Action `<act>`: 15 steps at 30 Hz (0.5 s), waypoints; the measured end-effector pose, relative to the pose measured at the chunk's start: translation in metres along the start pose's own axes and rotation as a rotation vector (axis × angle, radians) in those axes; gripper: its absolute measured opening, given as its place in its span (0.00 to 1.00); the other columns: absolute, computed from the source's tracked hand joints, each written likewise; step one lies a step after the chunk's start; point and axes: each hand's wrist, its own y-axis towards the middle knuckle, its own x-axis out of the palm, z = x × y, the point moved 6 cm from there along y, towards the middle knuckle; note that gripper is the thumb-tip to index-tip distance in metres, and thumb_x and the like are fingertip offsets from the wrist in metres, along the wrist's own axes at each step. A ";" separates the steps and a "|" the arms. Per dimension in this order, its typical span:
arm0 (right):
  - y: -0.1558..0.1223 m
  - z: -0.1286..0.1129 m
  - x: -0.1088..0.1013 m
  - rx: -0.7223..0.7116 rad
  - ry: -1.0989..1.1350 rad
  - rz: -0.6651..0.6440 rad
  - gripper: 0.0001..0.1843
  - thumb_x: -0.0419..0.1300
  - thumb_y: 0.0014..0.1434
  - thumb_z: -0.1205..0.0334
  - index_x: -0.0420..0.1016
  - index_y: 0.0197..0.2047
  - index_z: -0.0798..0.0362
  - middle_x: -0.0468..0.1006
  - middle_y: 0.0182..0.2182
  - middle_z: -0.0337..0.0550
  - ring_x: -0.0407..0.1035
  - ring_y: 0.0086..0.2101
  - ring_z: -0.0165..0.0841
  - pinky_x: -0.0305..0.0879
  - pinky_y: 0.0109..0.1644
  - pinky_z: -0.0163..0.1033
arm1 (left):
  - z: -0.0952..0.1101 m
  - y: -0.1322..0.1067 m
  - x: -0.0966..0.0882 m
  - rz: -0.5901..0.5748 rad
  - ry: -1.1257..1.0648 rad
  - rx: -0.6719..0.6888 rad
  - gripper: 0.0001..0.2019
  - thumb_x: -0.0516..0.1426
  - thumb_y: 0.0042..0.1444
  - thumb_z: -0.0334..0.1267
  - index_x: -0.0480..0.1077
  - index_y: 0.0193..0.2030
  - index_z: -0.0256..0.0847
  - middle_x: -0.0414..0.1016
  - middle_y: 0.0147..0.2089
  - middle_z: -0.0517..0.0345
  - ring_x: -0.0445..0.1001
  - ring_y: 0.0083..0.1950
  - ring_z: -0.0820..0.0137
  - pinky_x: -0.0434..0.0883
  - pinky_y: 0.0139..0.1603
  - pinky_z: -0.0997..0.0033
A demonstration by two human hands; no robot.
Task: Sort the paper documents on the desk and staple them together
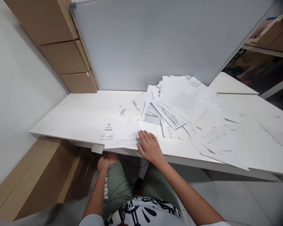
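Fingers (145, 137) of the right hand (151, 148) lie close together and nearly flat, their tips resting on a loose white printed sheet (121, 143) at the front edge of the white worktop (68, 116), with no visible pinch on the paper. Left hand (103, 164) sits lower, curled just below that edge beside olive-green shorts (116, 185); its fingers (106, 158) are bunched and partly hidden, so whether they have hold of anything cannot be told. White paper slip (110, 129) printed with ¥220.00 lies just left of the right hand, overlapping the loose sheet. Large fanned heap of white printed documents (184, 106) spreads right of the hand, its back edge against a pale grey whiteboard (141, 44) in a metal frame. Small torn paper scraps (129, 118) dot the worktop between slip and heap. Brown cardboard boxes (58, 40) stack along the left wall, and another brown cardboard box (37, 179) stands on the floor below
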 end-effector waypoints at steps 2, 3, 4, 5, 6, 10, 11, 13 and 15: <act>0.000 0.000 0.001 -0.001 0.007 -0.001 0.28 0.47 0.70 0.57 0.58 0.68 0.60 0.67 0.64 0.52 0.58 0.63 0.45 0.51 0.66 0.51 | -0.002 0.003 0.001 0.017 -0.022 0.017 0.24 0.44 0.66 0.43 0.76 0.50 0.30 0.77 0.53 0.33 0.75 0.56 0.50 0.71 0.51 0.60; 0.000 0.000 0.001 0.000 0.010 0.000 0.28 0.47 0.69 0.57 0.58 0.68 0.60 0.66 0.64 0.52 0.58 0.63 0.45 0.51 0.66 0.51 | -0.003 0.006 0.001 0.023 -0.034 0.026 0.24 0.44 0.66 0.43 0.76 0.50 0.29 0.77 0.53 0.34 0.75 0.57 0.50 0.71 0.51 0.61; 0.000 0.000 0.001 0.001 0.014 0.002 0.28 0.47 0.69 0.57 0.58 0.69 0.60 0.66 0.64 0.52 0.58 0.63 0.45 0.51 0.66 0.51 | -0.004 0.008 0.001 0.025 -0.047 0.032 0.24 0.44 0.66 0.44 0.75 0.51 0.29 0.76 0.54 0.34 0.74 0.57 0.51 0.71 0.52 0.62; 0.000 0.000 0.001 0.003 0.017 0.003 0.28 0.47 0.69 0.57 0.57 0.69 0.60 0.66 0.64 0.52 0.58 0.63 0.45 0.52 0.66 0.51 | -0.006 0.011 0.002 0.022 -0.059 0.037 0.25 0.43 0.67 0.44 0.75 0.52 0.29 0.77 0.54 0.34 0.74 0.58 0.51 0.71 0.51 0.62; 0.000 0.000 0.000 0.004 0.020 0.005 0.28 0.47 0.69 0.57 0.57 0.69 0.59 0.66 0.64 0.52 0.58 0.63 0.45 0.52 0.66 0.51 | -0.007 0.013 0.002 0.016 -0.071 0.040 0.26 0.42 0.67 0.44 0.75 0.51 0.29 0.77 0.53 0.34 0.75 0.57 0.51 0.71 0.51 0.63; 0.001 0.000 0.000 0.003 0.030 0.010 0.28 0.48 0.69 0.57 0.58 0.69 0.60 0.66 0.64 0.53 0.58 0.63 0.45 0.52 0.66 0.51 | -0.011 0.019 0.003 0.000 -0.107 0.055 0.30 0.38 0.69 0.46 0.78 0.47 0.29 0.79 0.49 0.34 0.77 0.53 0.50 0.72 0.47 0.62; 0.001 -0.001 0.000 0.002 0.029 0.012 0.28 0.48 0.69 0.57 0.58 0.68 0.60 0.67 0.64 0.53 0.58 0.63 0.45 0.52 0.66 0.52 | -0.011 0.020 0.004 0.004 -0.114 0.067 0.30 0.39 0.69 0.47 0.77 0.47 0.29 0.79 0.49 0.35 0.77 0.53 0.50 0.72 0.47 0.62; 0.002 0.000 0.000 0.001 0.028 0.016 0.28 0.48 0.69 0.57 0.58 0.68 0.61 0.67 0.63 0.53 0.59 0.63 0.45 0.53 0.66 0.52 | -0.008 0.022 0.003 0.018 -0.127 0.096 0.28 0.39 0.69 0.46 0.76 0.50 0.30 0.78 0.52 0.37 0.76 0.55 0.53 0.71 0.49 0.64; 0.003 0.000 -0.001 0.002 0.030 0.019 0.28 0.48 0.69 0.58 0.58 0.68 0.61 0.67 0.63 0.53 0.59 0.63 0.45 0.52 0.66 0.52 | -0.007 0.024 0.004 0.024 -0.131 0.108 0.27 0.40 0.68 0.43 0.76 0.50 0.31 0.78 0.52 0.38 0.76 0.55 0.53 0.71 0.50 0.65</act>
